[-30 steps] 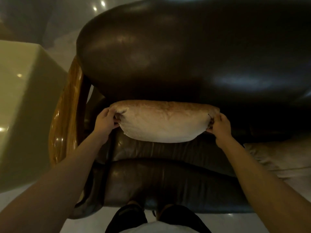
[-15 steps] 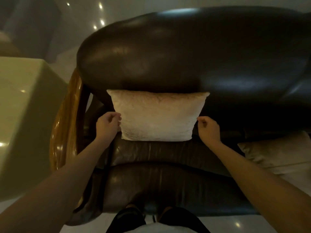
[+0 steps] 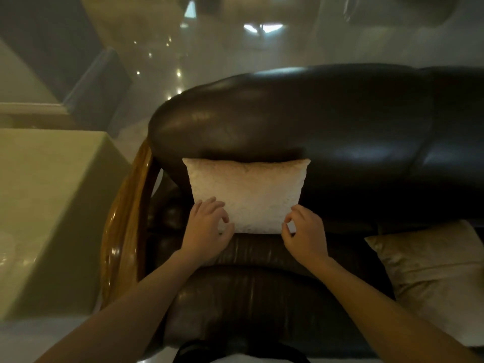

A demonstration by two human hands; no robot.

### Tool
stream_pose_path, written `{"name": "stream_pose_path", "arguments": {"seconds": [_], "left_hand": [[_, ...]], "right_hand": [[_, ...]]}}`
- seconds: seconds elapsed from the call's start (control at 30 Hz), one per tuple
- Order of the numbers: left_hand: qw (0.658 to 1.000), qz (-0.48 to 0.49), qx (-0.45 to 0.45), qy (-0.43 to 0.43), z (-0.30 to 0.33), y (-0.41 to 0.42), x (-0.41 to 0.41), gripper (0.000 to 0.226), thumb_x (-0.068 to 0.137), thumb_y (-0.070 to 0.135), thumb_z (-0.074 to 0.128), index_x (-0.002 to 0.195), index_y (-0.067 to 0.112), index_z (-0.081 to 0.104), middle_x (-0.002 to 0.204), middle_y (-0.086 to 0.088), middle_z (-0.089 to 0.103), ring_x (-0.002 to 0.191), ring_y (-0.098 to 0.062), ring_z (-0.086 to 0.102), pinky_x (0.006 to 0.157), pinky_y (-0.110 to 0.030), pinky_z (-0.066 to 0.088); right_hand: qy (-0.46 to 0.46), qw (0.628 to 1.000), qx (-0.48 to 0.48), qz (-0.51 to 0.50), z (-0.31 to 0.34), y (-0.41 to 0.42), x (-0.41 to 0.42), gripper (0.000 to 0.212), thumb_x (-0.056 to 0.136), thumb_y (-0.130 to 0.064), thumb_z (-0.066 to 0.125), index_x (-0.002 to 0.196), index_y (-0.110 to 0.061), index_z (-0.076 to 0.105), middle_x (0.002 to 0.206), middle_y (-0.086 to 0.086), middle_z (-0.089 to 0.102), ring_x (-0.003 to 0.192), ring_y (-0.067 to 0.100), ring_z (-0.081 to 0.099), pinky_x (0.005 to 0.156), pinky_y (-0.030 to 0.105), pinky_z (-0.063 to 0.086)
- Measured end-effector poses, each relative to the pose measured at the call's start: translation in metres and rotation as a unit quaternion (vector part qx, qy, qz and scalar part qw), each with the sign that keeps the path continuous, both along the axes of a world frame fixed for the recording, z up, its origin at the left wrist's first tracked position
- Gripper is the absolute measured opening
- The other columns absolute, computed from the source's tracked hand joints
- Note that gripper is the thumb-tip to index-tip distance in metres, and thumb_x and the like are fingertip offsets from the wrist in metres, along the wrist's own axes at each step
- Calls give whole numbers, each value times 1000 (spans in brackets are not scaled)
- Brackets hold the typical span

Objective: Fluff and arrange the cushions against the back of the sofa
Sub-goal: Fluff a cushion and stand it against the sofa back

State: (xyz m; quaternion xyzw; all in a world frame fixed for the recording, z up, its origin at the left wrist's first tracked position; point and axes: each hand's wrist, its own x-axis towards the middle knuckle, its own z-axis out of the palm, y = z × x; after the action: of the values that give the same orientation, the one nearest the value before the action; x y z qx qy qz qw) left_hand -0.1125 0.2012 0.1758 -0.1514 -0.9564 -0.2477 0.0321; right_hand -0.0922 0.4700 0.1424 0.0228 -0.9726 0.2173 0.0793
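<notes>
A cream cushion [image 3: 248, 195] stands upright on the dark leather sofa [image 3: 327, 121], leaning against its backrest near the left end. My left hand [image 3: 207, 229] rests on the cushion's lower left corner, with thumb and forefinger pinching the fabric. At the lower right corner my right hand [image 3: 305, 233] pinches the fabric the same way. A second, beige cushion [image 3: 432, 271] lies flat on the seat to the right, untouched.
A glossy wooden armrest [image 3: 125, 221] curves along the sofa's left side. A pale green table or block [image 3: 52, 210] stands just left of it. Shiny floor and a dark chair [image 3: 97, 87] lie behind the sofa.
One second ago I held the cushion up by its side ends. It then stood against the backrest with both hands off it. Both hands have now moved onto its lower corners.
</notes>
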Motion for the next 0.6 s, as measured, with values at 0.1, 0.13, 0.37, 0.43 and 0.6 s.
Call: {"name": "stream_pose_path", "arguments": {"seconds": [0.1, 0.13, 0.37, 0.43, 0.6], "left_hand": [[998, -46, -43, -19, -1, 4, 16, 33, 92, 46, 48, 119, 33, 60, 152, 3, 44, 148, -18, 24, 123, -48, 15], [996, -58, -57, -20, -1, 6, 22, 38, 93, 46, 45, 126, 33, 58, 155, 3, 41, 149, -18, 21, 123, -47, 12], [984, -147, -102, -20, -2, 29, 66, 49, 96, 38, 41, 143, 26, 44, 162, -1, 28, 152, -22, 14, 123, -43, 3], [980, -173, -94, -31, -2, 36, 78, 50, 97, 38, 41, 145, 26, 43, 163, 0, 26, 152, -21, 12, 124, -44, 6], [970, -222, -85, -47, -2, 54, 105, 50, 98, 38, 39, 147, 28, 42, 164, 3, 22, 152, -17, 7, 124, -43, 6]], "right_hand": [[-15, 1000, 15, -22, 0, -13, 32, 28, 88, -40, 49, 113, -29, 55, 138, -1, 50, 130, 16, 42, 109, 33, 29], [-19, 999, 22, -33, 1, -18, 43, 32, 88, -42, 46, 117, -29, 54, 140, 0, 48, 132, 16, 40, 109, 33, 27], [-58, 991, 65, -97, 9, -32, 124, 44, 89, -42, 44, 129, -25, 51, 146, 5, 45, 136, 21, 39, 110, 36, 27], [-78, 988, 77, -112, 9, -31, 147, 45, 89, -41, 46, 131, -25, 50, 147, 5, 43, 137, 21, 37, 111, 36, 25], [-114, 978, 76, -157, 13, -21, 194, 47, 89, -39, 49, 134, -22, 51, 149, 8, 41, 138, 24, 36, 112, 39, 27]]}}
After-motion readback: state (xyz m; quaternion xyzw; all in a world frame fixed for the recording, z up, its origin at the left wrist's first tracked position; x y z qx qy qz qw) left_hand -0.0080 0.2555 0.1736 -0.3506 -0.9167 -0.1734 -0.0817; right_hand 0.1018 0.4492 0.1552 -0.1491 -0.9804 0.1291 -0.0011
